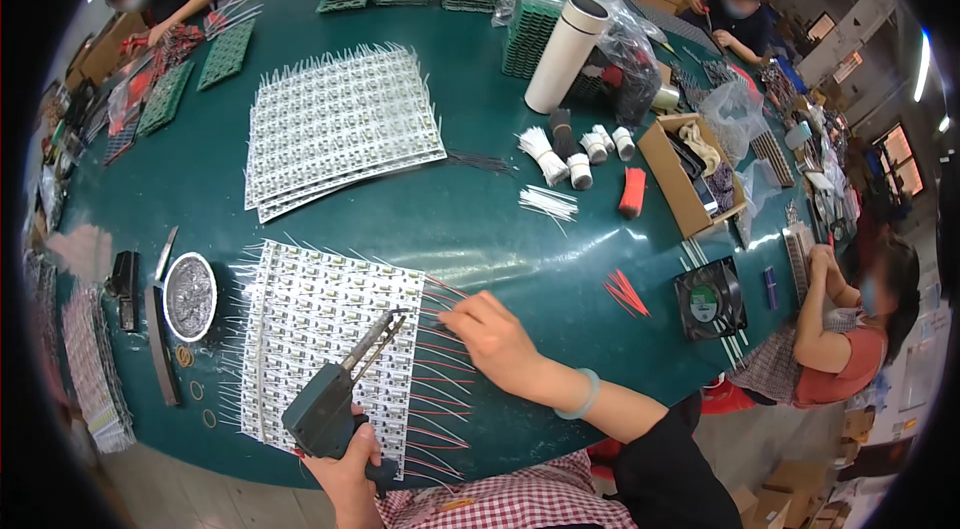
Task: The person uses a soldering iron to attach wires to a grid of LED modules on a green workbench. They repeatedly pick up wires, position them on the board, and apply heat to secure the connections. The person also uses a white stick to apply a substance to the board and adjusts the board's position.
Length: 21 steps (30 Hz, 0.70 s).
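Note:
A white panel of small circuit boards (pixel 285 299) lies on the green table before me, with thin wires sticking out along its left and right edges. My left hand (pixel 352 464) is closed round the handle of a dark soldering gun (pixel 318 417). The gun's long metal tip reaches over the panel towards its upper right. Just past the right edge, my right hand (pixel 492 341) pinches with thumb and forefinger at a thin wire, its end partly hidden by the fingers. Red and white wires (pixel 440 399) fan out along that edge below the right hand.
Stacked wired panels (pixel 340 124) lie beyond. Left are a foil-lined bowl (pixel 190 297) and a dark bar (pixel 160 344). Right are wire bundles (pixel 542 154), loose red wires (pixel 627 293), a cardboard box (pixel 690 179), a small fan (pixel 710 299) and a white flask (pixel 567 54). Other people sit around the table.

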{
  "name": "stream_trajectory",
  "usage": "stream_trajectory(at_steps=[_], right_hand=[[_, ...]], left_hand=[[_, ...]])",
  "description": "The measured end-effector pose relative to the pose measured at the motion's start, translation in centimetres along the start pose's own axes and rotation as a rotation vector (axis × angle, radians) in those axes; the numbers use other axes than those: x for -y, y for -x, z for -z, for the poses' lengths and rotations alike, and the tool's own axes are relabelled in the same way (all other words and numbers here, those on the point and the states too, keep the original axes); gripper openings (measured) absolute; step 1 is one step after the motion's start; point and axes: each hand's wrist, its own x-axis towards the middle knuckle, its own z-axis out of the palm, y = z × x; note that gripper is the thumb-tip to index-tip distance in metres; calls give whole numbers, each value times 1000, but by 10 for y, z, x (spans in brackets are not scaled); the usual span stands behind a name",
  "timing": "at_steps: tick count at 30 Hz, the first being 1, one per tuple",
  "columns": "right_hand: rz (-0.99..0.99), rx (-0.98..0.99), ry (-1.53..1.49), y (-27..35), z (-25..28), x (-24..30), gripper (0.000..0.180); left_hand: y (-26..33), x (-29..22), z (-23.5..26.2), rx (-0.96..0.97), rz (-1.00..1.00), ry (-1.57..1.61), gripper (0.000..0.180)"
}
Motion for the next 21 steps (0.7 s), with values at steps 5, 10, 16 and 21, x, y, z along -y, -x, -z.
stream_trajectory(at_steps=[5, 10, 16, 21], right_hand=[[-76, 2, 124, 0, 45, -10, 25], [37, 238, 567, -14, 78, -31, 22], [185, 548, 978, -33, 59, -31, 10], [179, 624, 1045, -37, 48, -23, 13]], left_hand=[[-6, 9, 12, 30, -33, 94, 37], [-7, 9, 18, 68, -26, 120, 36], [-6, 16, 26, 97, 11, 119, 56], [-4, 13, 30, 85, -25, 199, 51]])
